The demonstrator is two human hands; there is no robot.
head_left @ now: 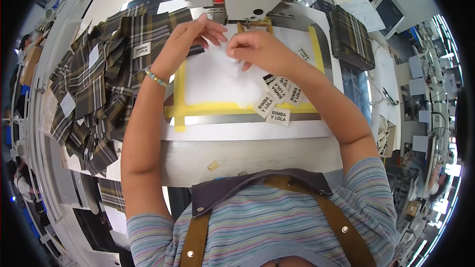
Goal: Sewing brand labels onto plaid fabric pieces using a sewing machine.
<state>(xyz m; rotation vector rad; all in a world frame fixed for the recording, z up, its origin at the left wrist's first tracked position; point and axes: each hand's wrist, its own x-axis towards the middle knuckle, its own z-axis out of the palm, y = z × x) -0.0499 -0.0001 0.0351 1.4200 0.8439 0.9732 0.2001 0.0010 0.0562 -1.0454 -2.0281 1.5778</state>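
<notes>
I see a pale desk [247, 155] under bright, even light. Beyond its right edge, rows of white workstations [425, 104] recede across the workshop floor. More benches curve along the left rim [29, 69].

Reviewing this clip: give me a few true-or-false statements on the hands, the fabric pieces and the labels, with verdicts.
1. Both hands, left hand and right hand, meet over the white sheet. True.
2. The plaid fabric pieces are piled on the person's right. False: on the left.
3. Small woven labels lie by the right forearm. True.
4. The tape frame on the plate is blue. False: yellow.
5. The left wrist wears a beaded bracelet. True.
</notes>
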